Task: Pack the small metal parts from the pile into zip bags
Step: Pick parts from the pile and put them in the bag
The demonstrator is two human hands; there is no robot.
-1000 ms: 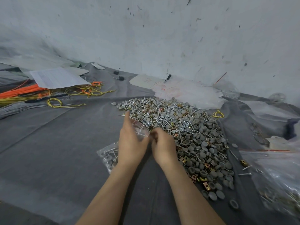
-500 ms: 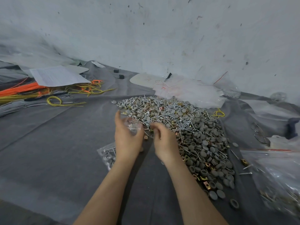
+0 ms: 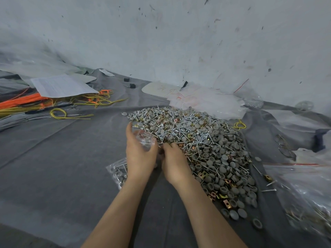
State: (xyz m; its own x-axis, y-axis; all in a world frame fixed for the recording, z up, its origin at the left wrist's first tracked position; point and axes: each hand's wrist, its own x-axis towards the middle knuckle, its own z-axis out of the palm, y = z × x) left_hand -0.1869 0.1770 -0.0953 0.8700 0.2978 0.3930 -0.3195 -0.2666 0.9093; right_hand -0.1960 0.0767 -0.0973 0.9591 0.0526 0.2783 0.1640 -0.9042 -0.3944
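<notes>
Filling a zip bag (image 3: 146, 140) at the pile (image 3: 198, 149).
Left hand (image 3: 140, 154) clamped on bag; right hand (image 3: 174, 164) fingers hidden; one filled bag (image 3: 117, 171) done, most parts left.

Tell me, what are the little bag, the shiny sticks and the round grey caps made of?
Small bag in the left hand: thin clear plastic, see-through and crinkly. Screws: probably steel, bright silvery shine. Grey caps: likely plastic or rubber, dull and matte; hard to tell which.

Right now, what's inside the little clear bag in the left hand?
The small zip bag in the left hand shows a few silvery screws through the plastic. The palm hides its lower part, so the full contents can't be seen.
</notes>
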